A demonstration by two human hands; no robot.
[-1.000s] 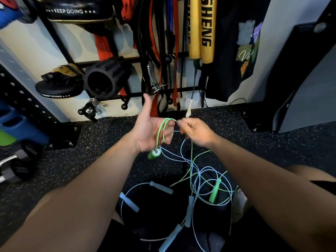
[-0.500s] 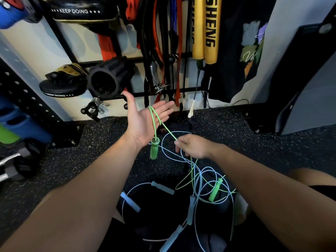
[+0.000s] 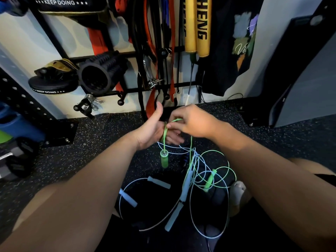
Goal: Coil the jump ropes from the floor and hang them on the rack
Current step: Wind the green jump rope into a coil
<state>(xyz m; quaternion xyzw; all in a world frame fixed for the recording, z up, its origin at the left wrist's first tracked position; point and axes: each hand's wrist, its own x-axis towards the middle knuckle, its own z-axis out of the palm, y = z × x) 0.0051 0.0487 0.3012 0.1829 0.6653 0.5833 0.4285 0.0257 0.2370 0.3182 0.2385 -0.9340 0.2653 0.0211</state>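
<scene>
A: What changed?
B: The right hand (image 3: 192, 122), pinching the thin green jump rope (image 3: 164, 140), rose to the left hand (image 3: 152, 130), palm flat: another loop laid.
A: The rest?
B: Tangled mid-way across the speckled black floor (image 3: 101, 142), uncoiled.

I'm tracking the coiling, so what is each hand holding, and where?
The right hand pinches the green jump rope by its cord. The left hand lies open, the cord draped over it and one green handle dangling below.

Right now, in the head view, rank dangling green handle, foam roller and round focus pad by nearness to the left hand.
1. dangling green handle, just below the left hand
2. foam roller, up and left
3. round focus pad, farther left
</scene>
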